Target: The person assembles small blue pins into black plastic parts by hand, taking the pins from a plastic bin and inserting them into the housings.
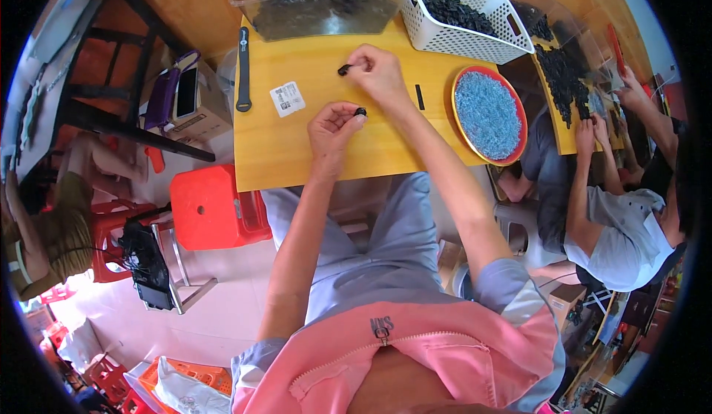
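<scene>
Far left of the frame: a person sits low beside red stools (111, 225), with a dark device (148, 266) on a stand near them. A larger red stool (211, 206) stands just left of your knees, touching the table's lower left corner.

Upper left of the table (267, 154): a black strap (242, 69) lies lengthwise, and a white label (287, 98) lies just right of it.

Centre: your left hand (334, 128) hovers over the table with thumb and forefinger pinched narrow on a small black ring (360, 111). Just above and right of it, your right hand (380, 73) pinches a small black part (344, 68) at its fingertips, held just over the wood. The two hands are near each other, not touching.

Top centre: a clear bin (319, 10) holds black pieces. Right of it, a white basket (463, 17) holds more of them.

Right of your right wrist: a short black stick (420, 97) lies on the table. Further right, a red plate (489, 115) of blue-grey bits overhangs the table edge.

Far right: another person, in a grey shirt, works with both hands at a second table (556, 128) covered in black pieces (564, 77).
</scene>
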### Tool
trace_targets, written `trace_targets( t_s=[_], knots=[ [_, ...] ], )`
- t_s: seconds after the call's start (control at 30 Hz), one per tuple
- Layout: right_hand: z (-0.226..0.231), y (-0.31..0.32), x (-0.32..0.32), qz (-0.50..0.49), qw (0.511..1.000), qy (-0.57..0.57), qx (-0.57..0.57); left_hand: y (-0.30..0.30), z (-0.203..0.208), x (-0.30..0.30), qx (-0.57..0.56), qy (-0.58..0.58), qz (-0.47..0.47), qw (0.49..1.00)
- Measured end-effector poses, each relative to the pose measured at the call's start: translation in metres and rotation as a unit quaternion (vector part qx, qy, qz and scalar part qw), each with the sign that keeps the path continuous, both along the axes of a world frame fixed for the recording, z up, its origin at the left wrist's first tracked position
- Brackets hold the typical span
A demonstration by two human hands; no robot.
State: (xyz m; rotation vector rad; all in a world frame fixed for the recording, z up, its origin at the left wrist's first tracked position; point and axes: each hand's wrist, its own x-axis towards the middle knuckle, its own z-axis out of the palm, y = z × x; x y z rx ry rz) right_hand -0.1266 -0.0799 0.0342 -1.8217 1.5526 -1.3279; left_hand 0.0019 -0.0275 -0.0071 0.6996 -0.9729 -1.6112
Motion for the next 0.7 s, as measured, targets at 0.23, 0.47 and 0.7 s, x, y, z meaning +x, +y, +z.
trace_targets(
  t_s=[0.23, 0.47, 0.7],
  knots=[
    [0.010, 0.076, -0.026, 0.045, 0.931, -0.331, 0.146, 0.001, 0.009, 0.002, 0.002, -0.023, -0.033, 0.999],
    [0.014, 0.089, -0.019, 0.065, 0.939, -0.300, 0.154, 0.002, 0.006, 0.001, -0.010, -0.023, -0.056, 0.998],
    [0.008, 0.091, -0.022, 0.057, 0.941, -0.290, 0.165, 0.003, 0.012, 0.001, 0.001, -0.037, -0.053, 0.998]
  ],
)
